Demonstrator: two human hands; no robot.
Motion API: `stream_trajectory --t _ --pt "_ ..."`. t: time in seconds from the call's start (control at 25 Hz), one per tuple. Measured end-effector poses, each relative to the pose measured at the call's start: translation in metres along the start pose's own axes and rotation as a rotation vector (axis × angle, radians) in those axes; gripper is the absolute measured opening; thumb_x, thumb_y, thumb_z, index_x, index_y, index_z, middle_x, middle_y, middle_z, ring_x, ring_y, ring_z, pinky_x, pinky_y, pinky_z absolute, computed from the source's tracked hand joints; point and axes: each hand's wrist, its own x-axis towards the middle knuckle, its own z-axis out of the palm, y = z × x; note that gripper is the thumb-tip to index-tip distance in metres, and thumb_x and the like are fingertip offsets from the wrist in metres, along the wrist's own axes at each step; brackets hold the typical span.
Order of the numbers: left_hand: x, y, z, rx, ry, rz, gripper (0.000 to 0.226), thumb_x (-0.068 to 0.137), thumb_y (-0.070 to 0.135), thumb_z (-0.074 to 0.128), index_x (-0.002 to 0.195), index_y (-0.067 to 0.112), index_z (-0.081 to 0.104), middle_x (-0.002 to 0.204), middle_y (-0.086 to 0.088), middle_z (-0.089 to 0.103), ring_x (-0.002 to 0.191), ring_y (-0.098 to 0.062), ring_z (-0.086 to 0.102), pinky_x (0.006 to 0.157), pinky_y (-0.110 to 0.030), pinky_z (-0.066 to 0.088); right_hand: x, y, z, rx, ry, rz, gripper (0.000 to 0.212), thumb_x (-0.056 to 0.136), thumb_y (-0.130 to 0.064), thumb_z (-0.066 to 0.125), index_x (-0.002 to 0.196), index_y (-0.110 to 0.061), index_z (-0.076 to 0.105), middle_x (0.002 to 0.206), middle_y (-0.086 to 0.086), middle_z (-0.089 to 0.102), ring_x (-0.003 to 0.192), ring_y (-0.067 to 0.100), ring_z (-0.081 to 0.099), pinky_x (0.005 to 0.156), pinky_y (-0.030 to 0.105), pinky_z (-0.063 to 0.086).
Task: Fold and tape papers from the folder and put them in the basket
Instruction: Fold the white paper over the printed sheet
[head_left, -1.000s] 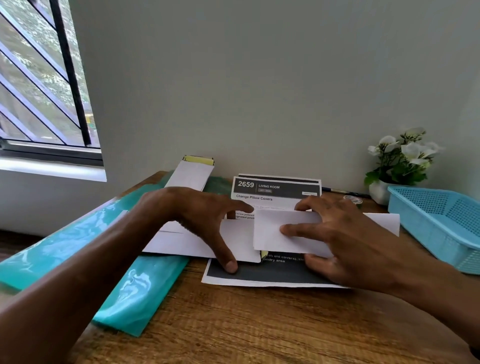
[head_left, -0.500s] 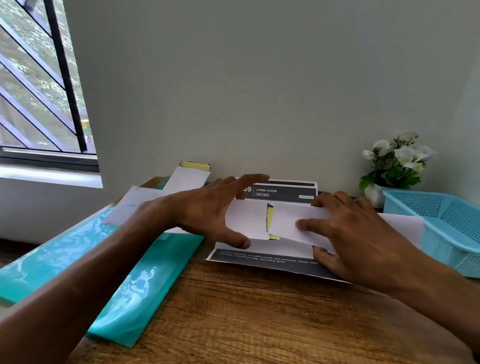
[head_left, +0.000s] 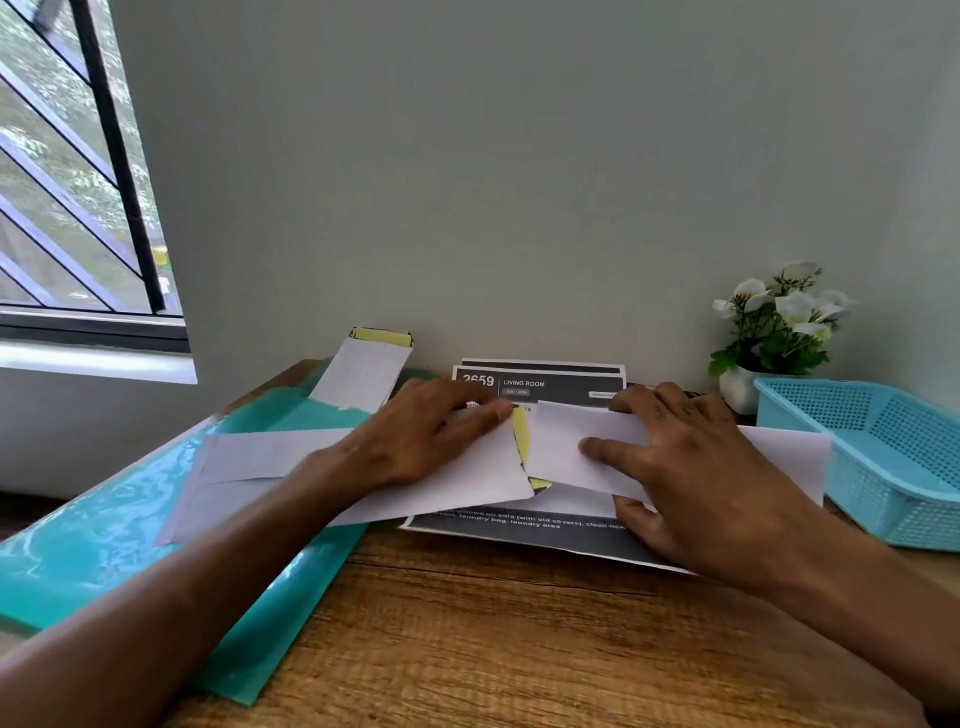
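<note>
A white paper (head_left: 566, 447) lies across a printed sheet (head_left: 545, 387) on the wooden table. My left hand (head_left: 426, 441) holds the paper's left flap, fingers over it, thumb hidden beneath; the flap's right edge is slightly lifted. My right hand (head_left: 691, 467) presses flat on the right flap, index finger straight. A yellow strip (head_left: 522, 441) shows between the two flaps. The teal folder (head_left: 104, 545) lies at left under my left forearm. Another folded paper with a yellow end (head_left: 363, 374) rests on its far end. The light blue basket (head_left: 883, 452) stands at right.
A small white pot of white flowers (head_left: 779, 322) stands by the wall behind the basket. The wall runs just behind the papers, and a barred window (head_left: 78, 208) is at left. Bare wooden tabletop (head_left: 519, 649) lies in front of my hands.
My left hand has brought the left flap down and to the right, close to the right flap. My right hand stays on the right flap. The camera view shifted slightly.
</note>
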Motion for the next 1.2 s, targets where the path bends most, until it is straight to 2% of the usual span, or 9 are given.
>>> stream_trajectory --t 0.04,0.12,0.32,0.44,0.52,0.8,0.96,1.08,1.2 --pt "0.001 -0.004 0.003 -0.028 0.064 -0.013 0.034 0.104 0.052 0.047 0.088 0.029 0.065 0.07 0.015 0.059 0.065 0.004 0.051 0.06 -0.022 0.038 0.001 -0.001 0.001 0.002 0.016 -0.02 0.064 0.053 -0.048 0.094 0.113 -0.034 0.077 0.119 0.012 0.069 0.105 0.035 0.07 0.079 0.052 0.059" --pt "0.004 -0.009 0.007 -0.07 0.114 -0.067 0.043 0.106 0.044 0.049 0.07 0.021 0.056 0.058 0.01 0.045 0.054 -0.002 0.042 0.051 -0.022 0.03 0.001 -0.004 0.0 0.006 0.057 -0.051 0.068 0.052 -0.048 0.095 0.116 -0.033 0.077 0.12 0.012 0.07 0.106 0.036 0.071 0.079 0.051 0.06" --pt "0.008 -0.009 0.009 -0.184 0.213 -0.18 0.026 0.1 0.047 0.061 0.1 0.029 0.08 0.079 0.01 0.073 0.063 -0.002 0.058 0.054 -0.012 0.04 -0.001 -0.002 -0.001 0.13 0.114 -0.125 0.065 0.064 -0.048 0.089 0.125 -0.032 0.072 0.128 0.011 0.064 0.114 0.034 0.066 0.086 0.051 0.058" --pt "0.007 -0.005 0.011 -0.197 0.305 -0.158 0.019 0.1 0.04 0.065 0.107 0.03 0.079 0.072 0.008 0.07 0.06 -0.001 0.056 0.054 -0.013 0.04 -0.002 -0.003 -0.004 0.285 0.053 -0.165 0.063 0.084 -0.055 0.069 0.143 -0.04 0.057 0.149 0.0 0.046 0.137 0.023 0.045 0.112 0.046 0.044" --pt "0.006 -0.001 0.011 -0.194 0.336 -0.13 0.018 0.101 0.036 0.064 0.11 0.029 0.079 0.077 0.007 0.073 0.064 -0.001 0.06 0.056 -0.013 0.042 -0.003 -0.003 -0.006 0.38 0.009 -0.172 0.062 0.089 -0.058 0.065 0.147 -0.045 0.05 0.152 -0.009 0.037 0.14 0.011 0.034 0.118 0.036 0.035" --pt "0.004 0.012 0.006 -0.169 0.409 0.045 0.02 0.105 0.032 0.059 0.115 0.027 0.076 0.094 0.023 0.073 0.078 0.007 0.066 0.066 -0.008 0.046 -0.004 0.004 -0.007 0.545 0.004 -0.161 0.062 0.085 -0.064 0.067 0.143 -0.05 0.051 0.147 -0.019 0.036 0.134 -0.002 0.032 0.113 0.021 0.036" --pt "0.002 0.012 0.005 -0.122 0.385 0.106 0.027 0.106 0.037 0.054 0.123 0.026 0.072 0.112 0.012 0.077 0.088 -0.003 0.071 0.076 -0.012 0.054 -0.005 0.002 -0.014 0.621 0.012 -0.132 0.058 0.085 -0.073 0.06 0.137 -0.049 0.059 0.138 -0.026 0.042 0.124 -0.013 0.037 0.096 0.003 0.036" --pt "0.001 0.015 0.008 -0.026 0.34 0.165 0.029 0.106 0.038 0.053 0.127 0.027 0.07 0.109 0.01 0.077 0.079 0.0 0.067 0.072 -0.013 0.052 -0.003 0.001 -0.017 0.759 0.115 -0.092 0.031 0.094 -0.049 0.064 0.125 -0.05 0.067 0.127 -0.034 0.055 0.121 -0.018 0.044 0.088 0.003 0.045" --pt "-0.002 0.023 0.012 0.012 0.342 0.225 0.025 0.107 0.035 0.054 0.124 0.028 0.071 0.104 0.014 0.076 0.075 0.011 0.059 0.072 -0.012 0.047 -0.002 -0.001 -0.014 0.822 0.111 -0.039 0.029 0.097 -0.036 0.067 0.118 -0.055 0.063 0.114 -0.045 0.056 0.117 -0.018 0.049 0.089 0.002 0.045"
